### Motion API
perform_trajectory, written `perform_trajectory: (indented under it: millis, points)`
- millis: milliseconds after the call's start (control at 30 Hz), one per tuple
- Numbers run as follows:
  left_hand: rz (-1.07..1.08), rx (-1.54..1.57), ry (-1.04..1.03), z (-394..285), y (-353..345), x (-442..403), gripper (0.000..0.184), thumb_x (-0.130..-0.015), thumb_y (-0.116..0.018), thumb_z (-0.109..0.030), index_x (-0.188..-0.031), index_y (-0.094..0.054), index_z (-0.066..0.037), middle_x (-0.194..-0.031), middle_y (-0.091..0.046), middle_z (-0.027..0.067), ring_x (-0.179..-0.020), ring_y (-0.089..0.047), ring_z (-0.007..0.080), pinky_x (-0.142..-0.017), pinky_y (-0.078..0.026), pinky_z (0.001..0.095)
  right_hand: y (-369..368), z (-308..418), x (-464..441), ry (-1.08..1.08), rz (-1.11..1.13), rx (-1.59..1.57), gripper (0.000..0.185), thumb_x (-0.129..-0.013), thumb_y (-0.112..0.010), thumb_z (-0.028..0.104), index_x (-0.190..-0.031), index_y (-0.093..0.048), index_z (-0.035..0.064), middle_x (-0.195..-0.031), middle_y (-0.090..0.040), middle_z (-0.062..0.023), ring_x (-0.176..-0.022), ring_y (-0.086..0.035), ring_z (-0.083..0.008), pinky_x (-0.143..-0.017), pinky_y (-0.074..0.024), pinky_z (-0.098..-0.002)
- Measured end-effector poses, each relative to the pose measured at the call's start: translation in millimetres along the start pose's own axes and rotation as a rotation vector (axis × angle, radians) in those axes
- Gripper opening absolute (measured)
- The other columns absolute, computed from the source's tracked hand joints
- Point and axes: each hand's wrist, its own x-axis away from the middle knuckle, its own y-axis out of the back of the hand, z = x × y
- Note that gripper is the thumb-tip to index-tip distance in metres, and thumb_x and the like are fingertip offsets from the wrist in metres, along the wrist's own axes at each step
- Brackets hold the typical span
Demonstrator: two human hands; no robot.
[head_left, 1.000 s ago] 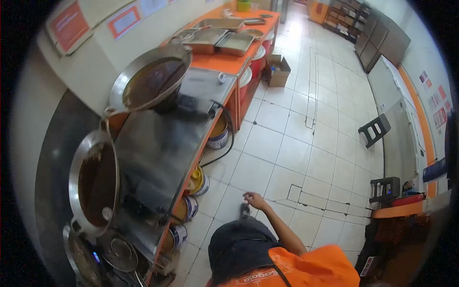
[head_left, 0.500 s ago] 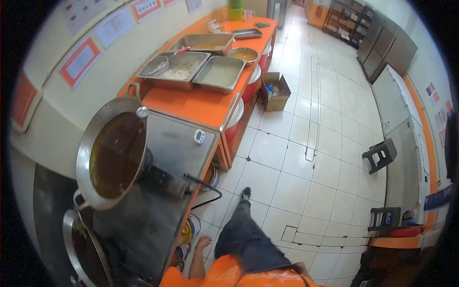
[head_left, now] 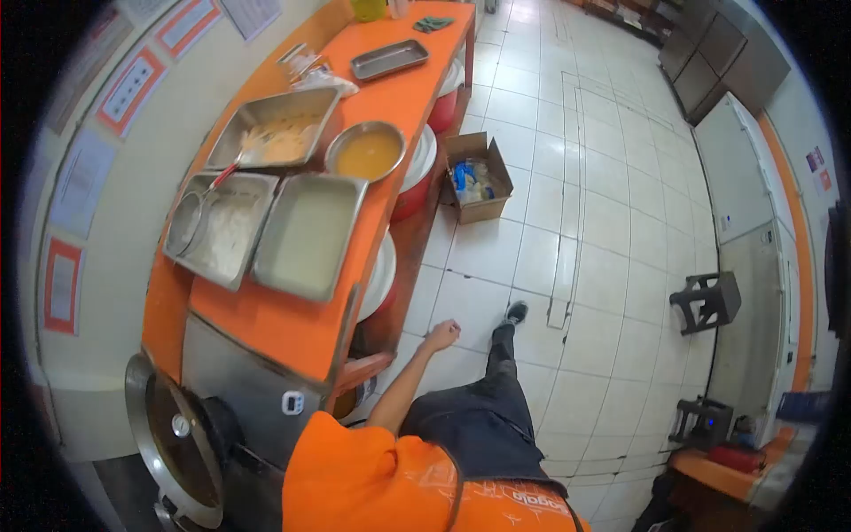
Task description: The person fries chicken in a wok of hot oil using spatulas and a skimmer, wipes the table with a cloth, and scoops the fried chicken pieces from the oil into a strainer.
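Observation:
My left hand [head_left: 441, 335] hangs over the floor beside the orange table, its fingers loosely curled with nothing seen in them. It touches nothing, and the table's front leg is the nearest thing. My right hand is out of view. On the table [head_left: 257, 324], a steel pan of pale liquid [head_left: 306, 235] stands beside a pan of white powder [head_left: 232, 226]. A red-handled strainer [head_left: 188, 222] rests in the powder pan. Behind them are a pan with battered-looking food [head_left: 284, 137] and a round bowl of yellow liquid [head_left: 366, 155].
A wok of dark oil [head_left: 168, 434] with a dial thermometer [head_left: 181, 426] stands at the lower left. Nearby lies a white timer [head_left: 292, 403]. An open cardboard box [head_left: 483, 208] sits on the tiles. Lidded red buckets [head_left: 412, 191] stand under the table; a dark stool [head_left: 706, 301] is at right.
My view has moved forward along the table, bringing the pans nearer while the wok slides to the lower left. My left arm has swung forward, and a foot has stepped ahead.

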Motion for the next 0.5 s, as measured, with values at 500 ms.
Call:
perform_trajectory:
  millis: [500]
  points:
    - [-0.728, 0.652, -0.13, -271.2, 236.6, -408.5, 0.016, -0.077, -0.047, -0.009, -0.092, -0.047, -0.003, -0.078, -0.053, 0.0053, -0.068, -0.051, 0.0112, -0.058, -0.041, 0.0224, -118.1, 913.4, -268.0, 0.721, 0.073, 0.579, 0.024, -0.081, -0.039, 0.021, -0.091, -0.054, 0.0054, -0.07, -0.057, -0.0087, -0.054, -0.054, -0.0135, -0.041, -0.0407, -0.0213]
